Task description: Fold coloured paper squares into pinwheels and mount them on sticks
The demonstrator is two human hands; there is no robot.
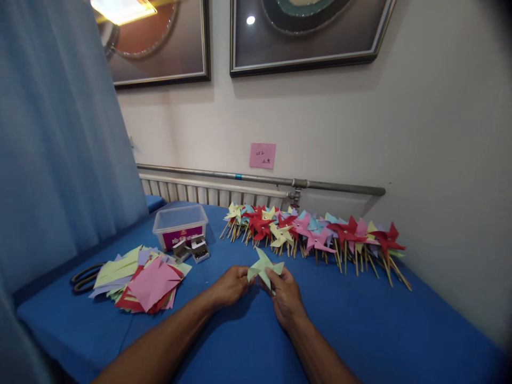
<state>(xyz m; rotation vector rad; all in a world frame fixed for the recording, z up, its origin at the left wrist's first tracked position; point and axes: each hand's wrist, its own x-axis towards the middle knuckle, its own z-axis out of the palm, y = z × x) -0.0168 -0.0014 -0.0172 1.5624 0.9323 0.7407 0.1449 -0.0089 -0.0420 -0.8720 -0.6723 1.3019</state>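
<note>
A pale green paper pinwheel (264,265) is held above the blue table (360,330) by both hands. My left hand (231,286) pinches its left blade with closed fingers. My right hand (285,296) grips its lower right part, fingers closed around the centre. Whether a stick is attached is hidden by the fingers.
A row of finished coloured pinwheels on sticks (316,234) lies along the wall. A stack of cut coloured paper squares (144,280) sits at the left, with scissors (86,277) beside it, a clear plastic box (181,225) and small pin boxes (192,249). A blue curtain (56,149) hangs left.
</note>
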